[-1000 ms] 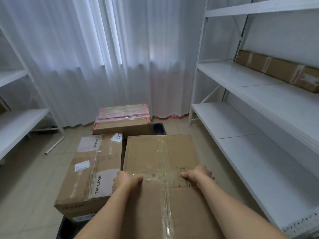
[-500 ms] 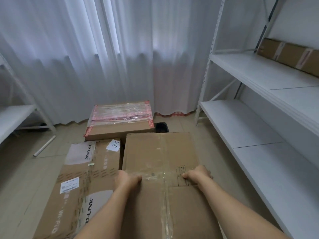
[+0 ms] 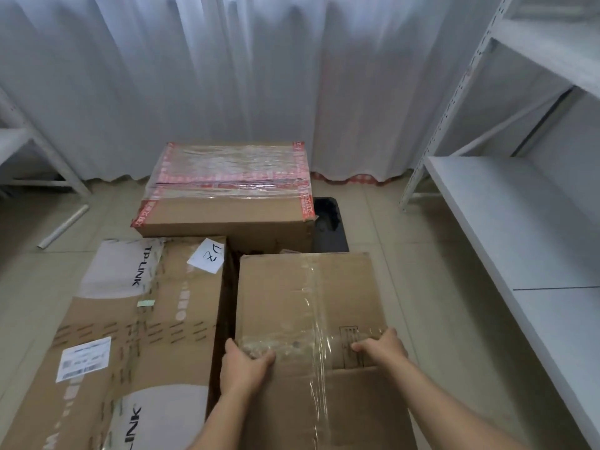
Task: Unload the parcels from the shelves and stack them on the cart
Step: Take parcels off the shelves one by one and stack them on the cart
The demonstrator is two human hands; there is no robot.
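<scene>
Both hands sit on top of the plain cardboard box (image 3: 308,306), the parcel being set down on the cart (image 3: 331,222) — only a dark corner of the cart shows past the boxes. The left hand (image 3: 243,368) curls its fingers over the taped band near the box's left edge, and the right hand (image 3: 381,349) curls over the same band toward the right edge, so the load is steadied evenly from both sides. The box lies just beside the long TP-LINK box (image 3: 130,336), a narrow dark gap between them, and close behind it is the red-taped box (image 3: 227,186). Placing it tight against its neighbours likely keeps the stack compact — the white shelf (image 3: 519,228) on the right holds nothing in view
</scene>
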